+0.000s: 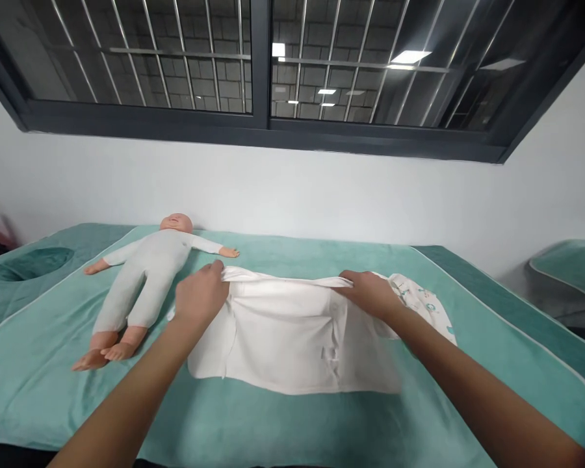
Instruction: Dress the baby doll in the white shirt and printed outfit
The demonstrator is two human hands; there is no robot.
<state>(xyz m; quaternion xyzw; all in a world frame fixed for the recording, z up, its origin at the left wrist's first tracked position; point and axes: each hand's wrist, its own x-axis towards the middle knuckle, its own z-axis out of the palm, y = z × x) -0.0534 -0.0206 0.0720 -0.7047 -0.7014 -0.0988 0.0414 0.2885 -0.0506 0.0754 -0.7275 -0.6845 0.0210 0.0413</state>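
Observation:
A white baby garment (pixel 277 331) is stretched between my two hands, its upper edge pulled nearly straight and its lower part spread toward me over the green cover. My left hand (pixel 202 292) is closed on the left end of that edge. At the other end, my right hand (pixel 368 292) grips the same edge with fingers wrapped round it. Small folds and what looks like a tie show on the garment's right half. Beyond my right hand lies white cloth with a small print (pixel 426 305); whether it joins the garment I cannot tell.
A baby doll (pixel 149 273) in a pale suit lies on its back to the left, arms spread. The green-covered bed (pixel 297 429) has a face hole (pixel 34 263) at its left end. Behind stand a white wall (pixel 292 195) and a barred window (pixel 260 123).

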